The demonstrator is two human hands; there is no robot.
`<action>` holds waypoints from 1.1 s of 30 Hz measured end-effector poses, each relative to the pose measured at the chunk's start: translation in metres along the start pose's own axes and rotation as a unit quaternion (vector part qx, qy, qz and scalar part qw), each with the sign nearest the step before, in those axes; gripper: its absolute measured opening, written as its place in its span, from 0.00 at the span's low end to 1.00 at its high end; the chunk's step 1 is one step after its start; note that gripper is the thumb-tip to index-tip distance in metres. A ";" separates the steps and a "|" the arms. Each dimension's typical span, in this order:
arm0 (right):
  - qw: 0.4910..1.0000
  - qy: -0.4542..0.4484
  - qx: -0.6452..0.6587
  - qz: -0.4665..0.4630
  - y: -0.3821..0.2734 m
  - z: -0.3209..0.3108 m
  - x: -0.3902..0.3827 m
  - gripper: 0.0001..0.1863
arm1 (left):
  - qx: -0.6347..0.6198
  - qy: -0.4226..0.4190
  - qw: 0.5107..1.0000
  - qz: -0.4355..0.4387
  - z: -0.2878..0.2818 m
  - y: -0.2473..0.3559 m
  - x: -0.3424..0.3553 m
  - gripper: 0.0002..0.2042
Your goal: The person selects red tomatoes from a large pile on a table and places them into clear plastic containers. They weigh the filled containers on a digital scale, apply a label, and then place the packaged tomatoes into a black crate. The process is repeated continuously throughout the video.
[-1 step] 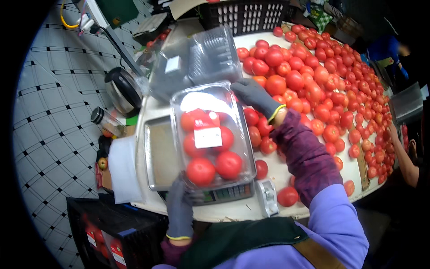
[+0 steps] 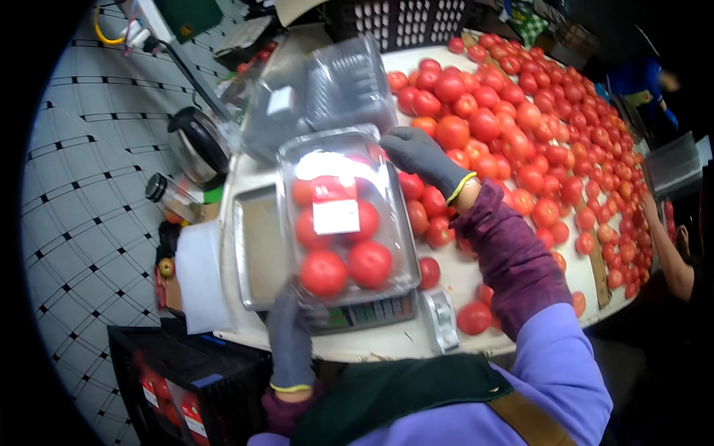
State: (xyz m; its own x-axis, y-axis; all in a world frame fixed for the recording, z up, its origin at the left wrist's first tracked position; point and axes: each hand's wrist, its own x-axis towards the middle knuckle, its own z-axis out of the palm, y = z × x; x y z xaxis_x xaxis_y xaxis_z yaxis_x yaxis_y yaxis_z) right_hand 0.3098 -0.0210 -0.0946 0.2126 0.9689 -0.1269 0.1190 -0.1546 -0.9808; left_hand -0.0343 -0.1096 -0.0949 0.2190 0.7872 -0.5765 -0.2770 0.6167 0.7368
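A clear plastic box of tomatoes [image 2: 346, 256] is tilted above the weighing scale [image 2: 256, 260], with a red and white label [image 2: 336, 215] on its lid. At its near left corner, my left hand [image 2: 291, 334], in a grey glove with a yellow cuff, is closed on the edge. My right hand [image 2: 424, 160], gloved alike, grips the box's far right corner with curled fingers. Part of both hands' fingertips is hidden by the box and by blur. The scale's keypad [image 2: 372, 311] shows under the near end of the box.
Loose tomatoes [image 2: 513, 141] spread over the white table's right side. Empty clear boxes [image 2: 349, 82] are stacked beyond the scale. A small white device [image 2: 440, 320] stands right of the scale. A black crate [image 2: 193, 372] holds packed tomatoes at lower left. A kettle [image 2: 197, 145] stands left.
The whole view has shifted slightly, so everything sits a little higher and further left. Both hands keep their hold on the box.
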 end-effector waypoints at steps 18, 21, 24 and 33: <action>0.941 0.239 -0.214 -0.104 0.006 0.010 -0.056 0.26 | -0.012 -0.021 0.989 0.148 -0.020 0.010 0.013 0.15; 0.979 0.192 0.031 0.057 0.033 -0.002 -0.153 0.20 | 0.020 -0.042 0.989 0.141 -0.023 0.002 0.001 0.12; 0.971 0.193 0.022 0.143 0.061 0.012 -0.271 0.17 | 0.003 -0.128 0.992 0.014 -0.056 -0.013 0.002 0.12; 0.916 0.305 -0.002 0.261 0.073 0.096 -0.357 0.17 | 0.225 -0.300 0.898 -0.231 -0.022 -0.101 -0.023 0.11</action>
State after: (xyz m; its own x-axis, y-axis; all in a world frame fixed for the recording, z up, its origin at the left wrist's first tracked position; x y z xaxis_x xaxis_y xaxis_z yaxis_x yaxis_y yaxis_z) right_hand 0.1499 -0.3597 -0.1346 0.7442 0.4736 -0.4711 -0.1510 -0.5677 -0.8093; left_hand -0.0317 -0.1900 -0.1638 0.7161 0.2221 -0.6618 0.3486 0.7075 0.6147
